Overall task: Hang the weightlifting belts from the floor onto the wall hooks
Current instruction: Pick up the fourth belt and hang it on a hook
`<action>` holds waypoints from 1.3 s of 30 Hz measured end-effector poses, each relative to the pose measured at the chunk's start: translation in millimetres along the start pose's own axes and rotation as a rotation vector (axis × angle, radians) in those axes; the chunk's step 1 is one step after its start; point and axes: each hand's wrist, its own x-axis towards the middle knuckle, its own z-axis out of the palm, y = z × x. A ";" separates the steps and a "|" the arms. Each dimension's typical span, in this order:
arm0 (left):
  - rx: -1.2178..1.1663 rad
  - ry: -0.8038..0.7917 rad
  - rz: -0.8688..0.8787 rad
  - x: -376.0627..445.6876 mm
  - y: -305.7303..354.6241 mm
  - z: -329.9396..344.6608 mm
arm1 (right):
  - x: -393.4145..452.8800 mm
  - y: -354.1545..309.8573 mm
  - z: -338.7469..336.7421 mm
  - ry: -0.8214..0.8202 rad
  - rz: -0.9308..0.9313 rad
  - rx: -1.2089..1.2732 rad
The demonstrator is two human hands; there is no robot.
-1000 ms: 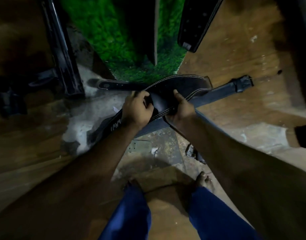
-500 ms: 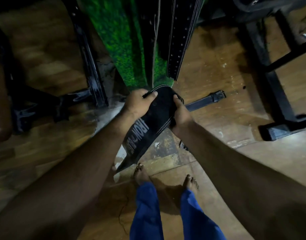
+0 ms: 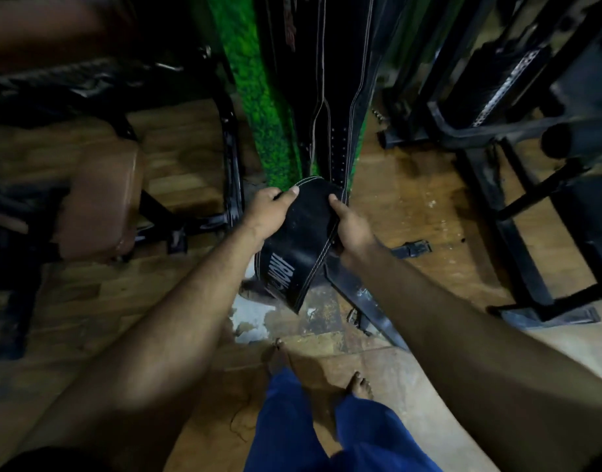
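- A black belt (image 3: 303,240) with pale stitching and white lettering is held up off the floor (image 3: 412,206), in front of a green wall strip (image 3: 269,131); its rounded top edge sits just below the ends of the hanging belts.
- The left hand (image 3: 269,212) grips the belt's left edge, thumb curled over the top face.
- The right hand (image 3: 352,226) grips the right edge, thumb laid on the face; the other fingers are hidden behind the belt.
- Two belts (image 3: 330,97) hang flat against the green strip.
- One strap with a buckle (image 3: 412,248) lies on the floor beyond the right wrist.
- Open floor is narrow: a brown padded bench (image 3: 102,206) on a black frame is close on the left, and a black machine frame (image 3: 517,212) crowds the right.
- Two bare feet (image 3: 359,386) stand on the wood floor below.
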 end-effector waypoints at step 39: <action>-0.110 -0.111 0.775 -160.0 260.8 -191.4 | -258.4 -274.7 160.7 -0.444 -0.700 -0.169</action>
